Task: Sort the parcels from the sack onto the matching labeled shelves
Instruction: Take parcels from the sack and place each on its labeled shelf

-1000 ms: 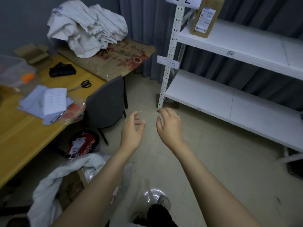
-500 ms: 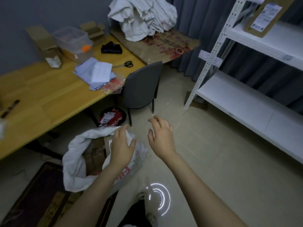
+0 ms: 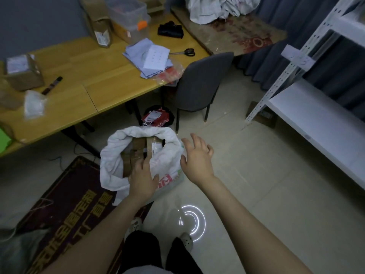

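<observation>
Hands come first, low in the centre of the frame. Your left hand (image 3: 143, 177) rests on the near lip of the white sack (image 3: 116, 155), its fingers (image 3: 141, 164) spread and reaching into the mouth, closed on nothing that shows. Your right hand (image 3: 198, 158) hovers just beside the sack's right edge, fingers apart, holding nothing.

Inside the open sack, taped brown parcels (image 3: 139, 148) lie jumbled; their labels cannot be read from here. The sack stands on the floor at the corner of the dark mat (image 3: 65, 204), below the wooden table (image 3: 94, 76).

You appear to be at the picking step, with no parcel lifted yet. The next move calls for closing one hand on the topmost parcel while the other steadies the cloth rim, then turning the parcel until its label faces you.

Further off, at the right edge, the white shelves (image 3: 316, 123) wait, a paper tag (image 3: 297, 58) fixed to the upright; its writing is too blurred to read.
</observation>
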